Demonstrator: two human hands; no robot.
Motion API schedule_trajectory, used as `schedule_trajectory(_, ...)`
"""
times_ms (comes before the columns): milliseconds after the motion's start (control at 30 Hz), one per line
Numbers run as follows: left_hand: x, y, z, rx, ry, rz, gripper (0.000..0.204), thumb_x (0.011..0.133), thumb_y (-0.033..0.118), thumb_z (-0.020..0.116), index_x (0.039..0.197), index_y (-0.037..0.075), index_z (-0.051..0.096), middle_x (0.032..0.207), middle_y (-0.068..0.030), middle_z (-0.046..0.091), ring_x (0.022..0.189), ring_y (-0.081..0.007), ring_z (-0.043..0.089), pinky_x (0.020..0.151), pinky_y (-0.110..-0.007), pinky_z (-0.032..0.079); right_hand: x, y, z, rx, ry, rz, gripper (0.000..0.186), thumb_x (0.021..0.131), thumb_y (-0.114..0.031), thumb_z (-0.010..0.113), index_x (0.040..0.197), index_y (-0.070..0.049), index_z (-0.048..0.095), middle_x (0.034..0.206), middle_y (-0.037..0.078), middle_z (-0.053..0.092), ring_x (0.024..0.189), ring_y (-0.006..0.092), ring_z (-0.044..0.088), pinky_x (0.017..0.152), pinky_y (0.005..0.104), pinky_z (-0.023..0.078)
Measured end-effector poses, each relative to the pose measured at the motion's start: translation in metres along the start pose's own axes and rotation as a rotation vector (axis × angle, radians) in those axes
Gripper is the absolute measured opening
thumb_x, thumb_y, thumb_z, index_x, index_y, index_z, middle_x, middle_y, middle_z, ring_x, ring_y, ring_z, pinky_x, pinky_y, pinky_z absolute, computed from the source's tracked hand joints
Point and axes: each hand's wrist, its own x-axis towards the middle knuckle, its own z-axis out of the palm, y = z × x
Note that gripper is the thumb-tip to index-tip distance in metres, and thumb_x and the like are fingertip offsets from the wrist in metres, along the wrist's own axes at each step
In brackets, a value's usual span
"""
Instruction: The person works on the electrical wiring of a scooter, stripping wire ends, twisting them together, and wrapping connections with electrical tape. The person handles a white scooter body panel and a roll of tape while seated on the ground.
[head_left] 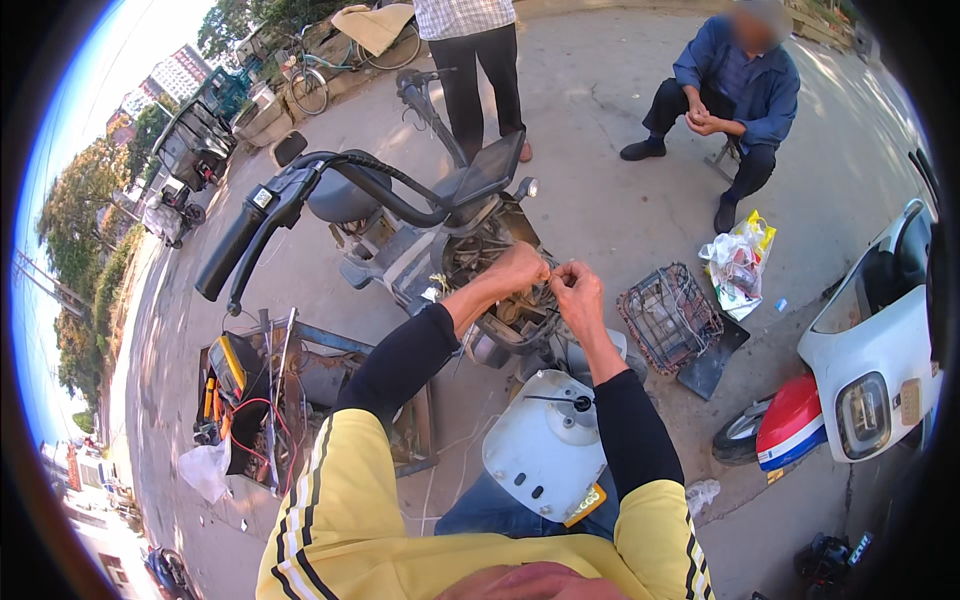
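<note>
An electric scooter (400,262) stands before me with its front opened, baring a tangle of wires (470,258). Over that opening my left hand (520,268) and my right hand (578,292) meet, fingertips nearly touching. Both are closed in a pinch; what lies between the fingers is too small to name. The scooter's black handlebar (355,165) reaches out to the left, ending in a grip and a brake lever. Below my right hand, a white front panel (545,450) with a short black cable rests against my legs.
On the left sits a tool box (425,430) with a yellow meter (230,365) and red leads. A rusty wire basket (668,315) and plastic bags (740,265) lie to the right, near a white vehicle (870,340). One person (745,90) sits beyond; another (475,70) stands behind the scooter.
</note>
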Motion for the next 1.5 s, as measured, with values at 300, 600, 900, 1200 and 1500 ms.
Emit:
schedule_trajectory(300, -0.011, -0.008, -0.008, 0.072, -0.036, 0.422, 0.017, 0.093, 0.015, 0.070, 0.083, 0.001, 0.068, 0.072, -0.0049, 0.066, 0.069, -0.0178, 0.067, 0.059, -0.036, 0.049, 0.005, 0.029, 0.003, 0.072, -0.110, -0.003, 0.016, 0.090, -0.015, 0.070, 0.095, 0.000, 0.071, 0.077, 0.007, 0.066, 0.068, 0.0171, 0.060, 0.065, 0.0349, 0.051)
schedule_trajectory(600, -0.022, -0.002, -0.018, 1.133, 0.231, 1.090, 0.019, 0.089, 0.017, 0.068, 0.107, 0.014, 0.065, 0.101, -0.0020, 0.058, 0.089, -0.0206, 0.068, 0.065, -0.038, 0.057, 0.008, 0.041, 0.003, 0.153, -0.169, 0.008, 0.019, 0.094, -0.016, 0.070, 0.097, 0.002, 0.069, 0.074, 0.006, 0.066, 0.069, 0.0144, 0.059, 0.065, 0.0343, 0.050)
schedule_trajectory(900, -0.008, -0.007, 0.004, 0.675, 0.249, 0.604, 0.017, 0.086, 0.022, 0.067, 0.077, 0.008, 0.066, 0.075, -0.0095, 0.066, 0.069, -0.0257, 0.065, 0.064, -0.044, 0.052, -0.003, 0.021, 0.002, -0.169, -0.047, -0.283, 0.011, 0.094, -0.010, 0.069, 0.097, -0.001, 0.066, 0.089, 0.013, 0.065, 0.078, 0.0297, 0.066, 0.072, 0.0416, 0.053)
schedule_trajectory(1200, 0.013, 0.002, -0.002, 0.049, -0.071, -0.170, 0.025, 0.087, 0.024, 0.064, 0.075, 0.002, 0.068, 0.065, -0.0072, 0.061, 0.071, -0.0181, 0.065, 0.063, -0.040, 0.047, 0.000, 0.028, 0.003, -0.012, -0.101, -0.154, 0.011, 0.095, -0.009, 0.069, 0.101, 0.000, 0.067, 0.088, 0.011, 0.066, 0.075, 0.0258, 0.065, 0.071, 0.0393, 0.053)
schedule_trajectory(1500, -0.021, 0.012, -0.019, 1.049, 0.217, 1.076, 0.015, 0.089, 0.019, 0.068, 0.102, 0.013, 0.063, 0.097, -0.0033, 0.058, 0.087, -0.0228, 0.070, 0.063, -0.041, 0.058, 0.007, 0.029, -0.005, 0.259, -0.235, 0.105, 0.012, 0.096, -0.011, 0.070, 0.096, 0.001, 0.068, 0.074, 0.002, 0.064, 0.068, 0.0095, 0.057, 0.062, 0.0292, 0.047)
